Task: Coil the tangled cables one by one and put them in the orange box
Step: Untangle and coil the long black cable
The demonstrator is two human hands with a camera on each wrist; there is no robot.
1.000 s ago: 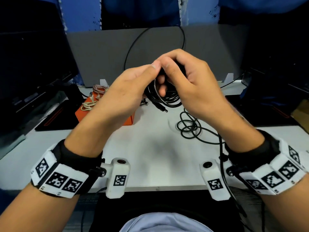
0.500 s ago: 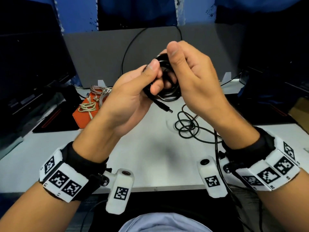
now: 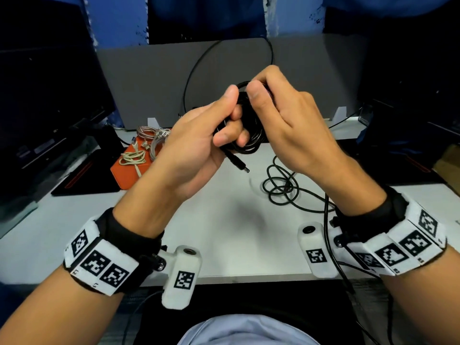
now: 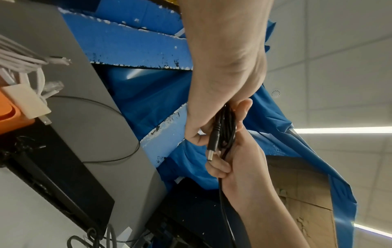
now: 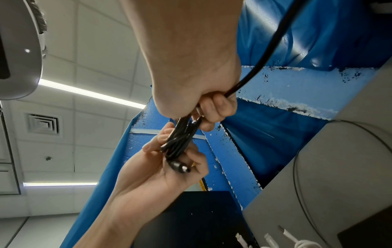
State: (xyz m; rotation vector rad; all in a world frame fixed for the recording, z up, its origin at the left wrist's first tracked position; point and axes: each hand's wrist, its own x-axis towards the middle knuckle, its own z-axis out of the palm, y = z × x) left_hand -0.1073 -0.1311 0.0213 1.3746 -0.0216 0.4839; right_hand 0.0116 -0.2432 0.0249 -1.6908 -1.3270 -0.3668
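Note:
Both hands hold a coiled black cable (image 3: 249, 143) raised above the white table (image 3: 236, 232). My left hand (image 3: 211, 135) grips the coil from the left, its thumb on top. My right hand (image 3: 281, 113) pinches the top of the coil with curled fingers. The cable's black barrel plug (image 3: 237, 163) sticks out below my left palm; the plug (image 4: 212, 144) and coil (image 5: 179, 137) also show in the wrist views. The orange box (image 3: 129, 170) lies at the left with pale coiled cables (image 3: 133, 157) in it.
A loose black cable (image 3: 281, 188) lies tangled on the table right of centre and trails off the near edge. A grey panel (image 3: 154, 78) stands at the back with a thin black wire (image 3: 196, 68) looped before it. Dark monitors flank both sides.
Both hands rose slightly with the coil and turned it; my left palm rolled upward and the plug now hangs out below it. The right fingers shifted along the top of the coil.

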